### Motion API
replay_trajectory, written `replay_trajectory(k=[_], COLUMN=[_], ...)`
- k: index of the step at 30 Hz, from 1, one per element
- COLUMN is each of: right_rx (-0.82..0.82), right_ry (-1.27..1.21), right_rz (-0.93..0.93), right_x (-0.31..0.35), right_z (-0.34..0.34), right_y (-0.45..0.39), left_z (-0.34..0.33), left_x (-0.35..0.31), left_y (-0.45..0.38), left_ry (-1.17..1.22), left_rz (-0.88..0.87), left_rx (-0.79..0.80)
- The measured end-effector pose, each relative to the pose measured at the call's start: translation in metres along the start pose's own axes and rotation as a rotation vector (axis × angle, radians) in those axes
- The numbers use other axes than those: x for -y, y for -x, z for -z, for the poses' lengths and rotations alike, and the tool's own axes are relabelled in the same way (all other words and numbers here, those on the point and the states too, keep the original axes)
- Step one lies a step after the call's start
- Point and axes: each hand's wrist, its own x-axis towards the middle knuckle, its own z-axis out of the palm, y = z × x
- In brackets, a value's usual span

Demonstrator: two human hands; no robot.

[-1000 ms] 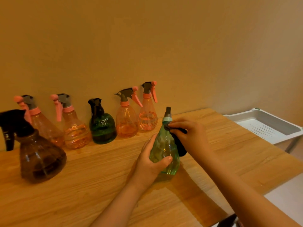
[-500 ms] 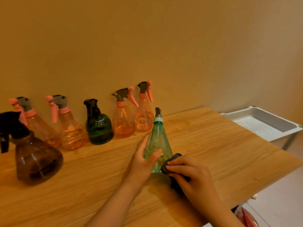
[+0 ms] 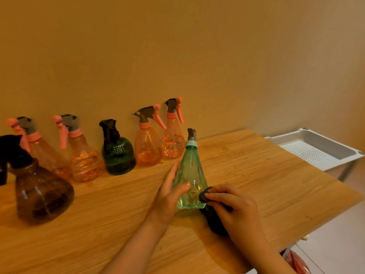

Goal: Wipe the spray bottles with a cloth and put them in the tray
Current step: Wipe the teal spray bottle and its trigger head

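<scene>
While left hand (image 3: 167,196) steadies teal bottle (image 3: 190,175), right hand (image 3: 235,206) presses cloth (image 3: 203,195) low.

A single head-worn wide-angle view looks forward and down across the wooden tabletop (image 3: 256,175) toward the wall (image 3: 177,56) behind it. It sits close above the near edge, with both forearms entering from the bottom of the frame.

Table (image 3: 256,175): wood-grain, satin. Teal bottle (image 3: 189,175): clear faceted glossy plastic. Cloth (image 3: 213,218): dark, matt. Tray (image 3: 320,153): white matt perforated plastic.
</scene>
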Motion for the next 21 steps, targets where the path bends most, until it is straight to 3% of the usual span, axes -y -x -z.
replay_trajectory(k=[4,9,16,21], right_rx=[-0.087,-0.074,0.009,-0.050], right_ry=[-0.115,-0.265,-0.222,-0.162], right_rz=[-0.111,-0.339,-0.295,-0.228], right_x=[-0.001,-0.001,0.001,0.003], right_z=[-0.003,-0.002,-0.005,-0.010], right_y=[-0.013,-0.036,-0.068,-0.089], left_z=[0.002,-0.001,0.005,0.006], left_x=[0.000,-0.002,-0.007,-0.006], left_y=[0.002,0.003,0.000,-0.001], left_ry=[0.006,-0.234,-0.120,-0.155], left_rz=[0.003,-0.055,-0.039,-0.051], left_rx=[0.098,0.115,0.162,0.183])
